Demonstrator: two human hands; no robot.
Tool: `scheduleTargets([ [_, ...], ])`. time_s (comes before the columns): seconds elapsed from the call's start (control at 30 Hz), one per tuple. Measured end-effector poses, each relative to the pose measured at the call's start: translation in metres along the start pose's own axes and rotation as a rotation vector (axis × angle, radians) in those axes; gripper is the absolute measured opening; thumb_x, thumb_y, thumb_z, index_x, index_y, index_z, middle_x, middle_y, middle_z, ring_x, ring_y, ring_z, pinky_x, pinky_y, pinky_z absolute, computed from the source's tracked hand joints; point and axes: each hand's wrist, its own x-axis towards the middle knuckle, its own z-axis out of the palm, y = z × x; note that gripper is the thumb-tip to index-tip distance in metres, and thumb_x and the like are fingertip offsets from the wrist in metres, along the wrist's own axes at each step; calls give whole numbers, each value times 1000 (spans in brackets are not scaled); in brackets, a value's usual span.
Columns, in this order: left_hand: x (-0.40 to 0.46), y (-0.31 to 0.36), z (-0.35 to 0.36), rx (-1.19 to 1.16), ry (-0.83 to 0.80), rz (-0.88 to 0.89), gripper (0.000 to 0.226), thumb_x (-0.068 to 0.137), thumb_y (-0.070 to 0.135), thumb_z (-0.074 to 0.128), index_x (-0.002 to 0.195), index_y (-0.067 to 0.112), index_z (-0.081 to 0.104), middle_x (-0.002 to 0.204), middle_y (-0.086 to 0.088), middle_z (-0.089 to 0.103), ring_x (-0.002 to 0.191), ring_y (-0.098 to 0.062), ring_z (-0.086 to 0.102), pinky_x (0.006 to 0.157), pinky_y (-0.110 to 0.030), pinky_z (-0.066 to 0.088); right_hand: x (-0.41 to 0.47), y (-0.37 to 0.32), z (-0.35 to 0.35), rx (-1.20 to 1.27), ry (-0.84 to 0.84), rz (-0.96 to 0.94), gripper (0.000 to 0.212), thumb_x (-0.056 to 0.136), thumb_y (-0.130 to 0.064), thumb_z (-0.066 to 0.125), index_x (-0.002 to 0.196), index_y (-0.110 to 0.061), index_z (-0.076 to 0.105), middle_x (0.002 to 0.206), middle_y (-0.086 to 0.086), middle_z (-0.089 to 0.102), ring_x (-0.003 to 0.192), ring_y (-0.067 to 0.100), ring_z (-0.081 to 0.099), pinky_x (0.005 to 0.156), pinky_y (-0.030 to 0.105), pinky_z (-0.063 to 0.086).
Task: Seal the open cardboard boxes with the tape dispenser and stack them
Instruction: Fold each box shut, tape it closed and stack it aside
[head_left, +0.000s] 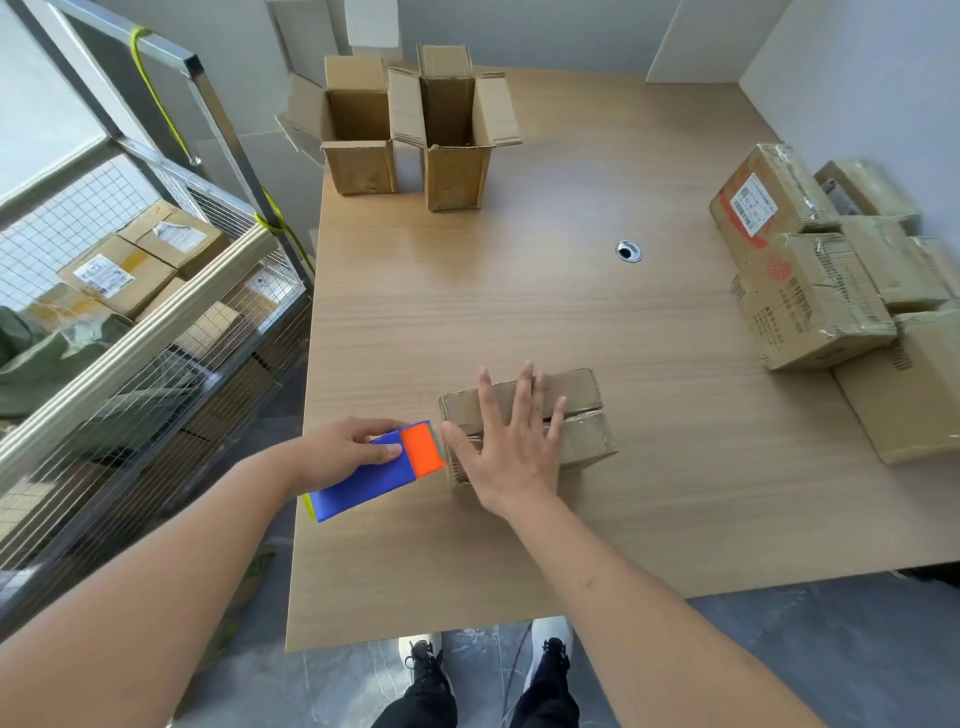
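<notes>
A small cardboard box (582, 400) lies near the front of the wooden table (571, 312), its top flaps folded down with a seam between them. My right hand (511, 441) presses flat on those flaps with fingers spread. My left hand (343, 447) grips the blue and orange tape dispenser (384, 470), whose toothed orange end touches the box's left edge. Two open cardboard boxes (358, 135) (452, 140) stand upright at the far side with flaps raised.
Several taped boxes (810, 291) are piled at the table's right edge. A round cable hole (629, 251) sits mid-table. A metal wire cage cart (156, 291) holding parcels stands along the left. My feet show below the table's front edge.
</notes>
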Motion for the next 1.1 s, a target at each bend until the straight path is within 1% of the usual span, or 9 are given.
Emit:
scheduleTargets([
  [0.1,-6,-14,-7,-53,-40,46,44,87,51,64,131,47,64,126,14,70,120,-13,63,113,-41,42,4,4,3,-60,-4,-24,88,85,-89,2,159,-43,-10,165,15,-28,152,30,-30,121,60,-14],
  [0.27,-13,-33,-27,7,-67,46,30,100,36,65,122,56,65,118,18,72,109,-9,67,93,-30,48,7,5,5,-88,-30,-45,86,86,-89,3,157,-46,-16,164,15,-31,151,31,-32,121,61,-13],
  [0.43,-3,-24,-14,134,-6,24,28,103,42,58,130,50,61,121,23,68,115,-8,62,102,-32,45,5,4,5,-113,-23,-36,99,78,-97,8,159,-43,-10,165,16,-28,150,31,-33,120,62,-13],
  [0.53,6,-7,2,309,52,-29,30,102,52,51,130,47,60,121,16,64,113,-16,58,97,-37,43,6,2,5,-113,-9,-29,104,75,-99,13,160,-42,-3,165,17,-27,150,31,-33,120,61,-13],
  [0.63,15,16,11,443,29,-51,25,102,52,46,111,38,64,111,11,65,106,-21,58,92,-39,44,6,2,5,-105,9,-30,101,76,-96,21,160,-42,4,166,17,-24,152,33,-28,121,62,-10],
  [0.8,22,49,1,629,-73,-193,40,104,50,43,133,29,61,132,1,59,118,-26,54,97,-40,40,7,-1,2,-81,-5,-36,101,73,-98,20,158,-45,7,167,17,-23,152,32,-29,120,61,-13],
  [0.9,21,48,-2,753,-97,-256,40,105,44,42,128,20,64,133,-4,60,117,-28,56,95,-38,43,6,-3,-4,-88,-59,-81,96,73,-91,29,156,-47,9,165,17,-26,151,33,-31,118,62,-18],
  [0.97,17,33,-3,737,-87,-276,38,104,44,42,127,22,64,133,-4,61,117,-28,55,100,-39,43,5,-6,-8,-72,-96,-85,92,72,-84,34,154,-50,11,164,16,-29,149,34,-34,115,64,-21],
  [1.1,1,1,-12,471,2,-175,33,104,53,45,128,35,59,129,4,63,116,-23,57,106,-43,43,-7,-27,-7,-55,-106,72,84,80,-72,48,150,-56,5,159,11,-42,144,45,-36,109,71,-17],
])
